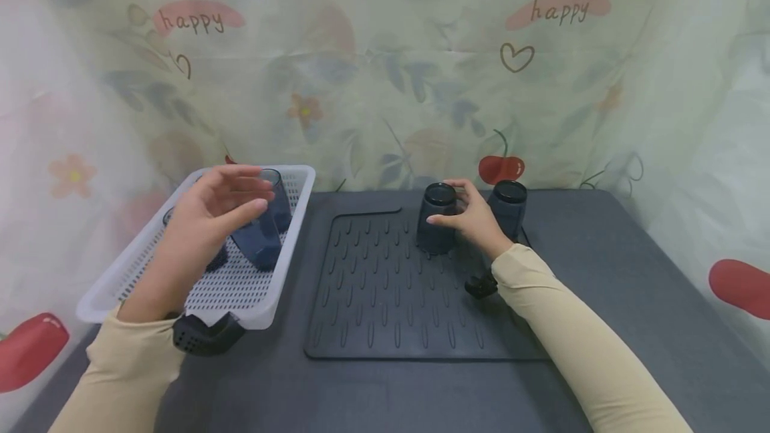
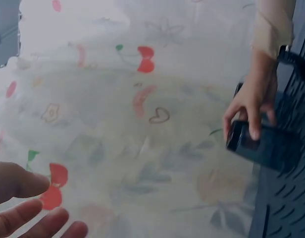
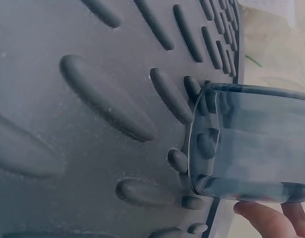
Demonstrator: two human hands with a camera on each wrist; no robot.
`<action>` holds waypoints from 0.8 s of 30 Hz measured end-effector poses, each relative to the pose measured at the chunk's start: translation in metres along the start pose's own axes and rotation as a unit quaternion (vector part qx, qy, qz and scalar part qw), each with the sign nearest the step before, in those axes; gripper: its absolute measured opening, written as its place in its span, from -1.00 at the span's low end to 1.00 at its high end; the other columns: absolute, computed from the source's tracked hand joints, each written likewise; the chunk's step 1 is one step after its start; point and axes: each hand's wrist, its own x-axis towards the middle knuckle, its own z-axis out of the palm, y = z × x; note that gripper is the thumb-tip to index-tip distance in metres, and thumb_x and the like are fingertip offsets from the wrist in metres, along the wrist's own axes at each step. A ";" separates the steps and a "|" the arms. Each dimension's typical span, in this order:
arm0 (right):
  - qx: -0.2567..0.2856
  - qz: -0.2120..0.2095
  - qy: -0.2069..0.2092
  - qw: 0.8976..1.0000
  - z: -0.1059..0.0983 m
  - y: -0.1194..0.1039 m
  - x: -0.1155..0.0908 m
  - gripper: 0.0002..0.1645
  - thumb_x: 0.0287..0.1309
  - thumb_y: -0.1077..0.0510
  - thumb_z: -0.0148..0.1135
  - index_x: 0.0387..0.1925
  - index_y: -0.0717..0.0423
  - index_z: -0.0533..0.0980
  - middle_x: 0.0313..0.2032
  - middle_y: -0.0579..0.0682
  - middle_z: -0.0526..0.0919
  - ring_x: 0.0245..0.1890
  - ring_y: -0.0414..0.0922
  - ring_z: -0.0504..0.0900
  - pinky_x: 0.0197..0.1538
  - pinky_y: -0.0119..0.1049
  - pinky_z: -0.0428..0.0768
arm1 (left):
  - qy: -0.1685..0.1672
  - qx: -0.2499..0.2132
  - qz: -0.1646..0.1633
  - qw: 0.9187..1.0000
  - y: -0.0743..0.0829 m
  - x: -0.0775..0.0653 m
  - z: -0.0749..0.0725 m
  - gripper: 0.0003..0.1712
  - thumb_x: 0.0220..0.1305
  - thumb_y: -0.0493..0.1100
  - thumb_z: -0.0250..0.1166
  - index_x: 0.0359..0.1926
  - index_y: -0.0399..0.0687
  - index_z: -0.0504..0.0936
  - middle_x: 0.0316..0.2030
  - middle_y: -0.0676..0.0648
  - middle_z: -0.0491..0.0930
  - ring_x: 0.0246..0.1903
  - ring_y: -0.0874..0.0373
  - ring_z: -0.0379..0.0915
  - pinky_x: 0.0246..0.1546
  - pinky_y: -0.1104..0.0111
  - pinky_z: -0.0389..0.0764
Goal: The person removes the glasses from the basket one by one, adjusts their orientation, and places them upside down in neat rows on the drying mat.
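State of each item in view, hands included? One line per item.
Left hand: nothing gripped, raised over the basket
Right hand: thumb and fingers around the left tinted glass
Left tinted glass: on the mat, apparently upside down
Right tinted glass: ungripped, apparently upside down
Glasses in basket: front one tilted, others partly hidden
White perforated basket: upright, open-topped
Ridged drying mat: flat, ridges up

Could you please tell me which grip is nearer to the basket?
Left. In the head view, the left grip is over the basket, while the right grip is at a glass on the mat, off to the basket's right.
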 end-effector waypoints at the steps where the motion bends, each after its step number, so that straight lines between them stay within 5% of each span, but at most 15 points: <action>1: 0.000 0.001 0.000 1.000 0.000 0.000 0.000 -0.04 -0.05 0.01 0.52 0.34 -0.21 0.19 0.40 -0.02 0.21 0.38 0.11 0.27 0.24 0.13 0.43 | 0.021 -0.019 0.011 1.000 -0.002 0.001 -0.003 -0.52 0.28 -0.20 0.30 0.21 0.03 0.45 0.00 0.04 0.61 -0.01 0.25 0.56 -0.06 0.57 0.53; 7: 0.004 -0.006 -0.003 1.000 0.000 0.001 0.000 -0.03 -0.04 0.01 0.51 0.35 -0.18 0.18 0.40 -0.01 0.21 0.37 0.10 0.27 0.24 0.13 0.43 | 0.128 -0.121 0.056 0.983 -0.017 0.006 -0.021 -0.53 0.20 -0.39 0.32 0.13 -0.08 0.50 -0.07 0.05 0.64 -0.04 0.23 0.57 -0.11 0.61 0.55; 15: 0.003 -0.005 0.001 1.000 0.000 0.001 -0.001 -0.05 -0.04 0.02 0.51 0.34 -0.20 0.19 0.41 -0.03 0.20 0.38 0.09 0.26 0.26 0.11 0.41 | 0.247 -0.106 -0.013 0.963 -0.039 0.012 -0.040 -0.35 0.15 -0.35 0.38 0.26 0.02 0.42 0.07 0.07 0.53 0.18 0.16 0.39 0.18 0.58 0.38; 24: 0.001 -0.008 0.001 1.000 0.000 0.000 -0.001 -0.06 -0.03 0.03 0.51 0.34 -0.18 0.19 0.40 -0.03 0.21 0.38 0.08 0.27 0.27 0.11 0.41 | 0.316 -0.129 -0.069 0.938 -0.071 0.019 -0.060 -0.29 0.13 -0.38 0.37 0.29 0.04 0.38 0.11 0.09 0.43 0.26 0.15 0.27 0.30 0.54 0.26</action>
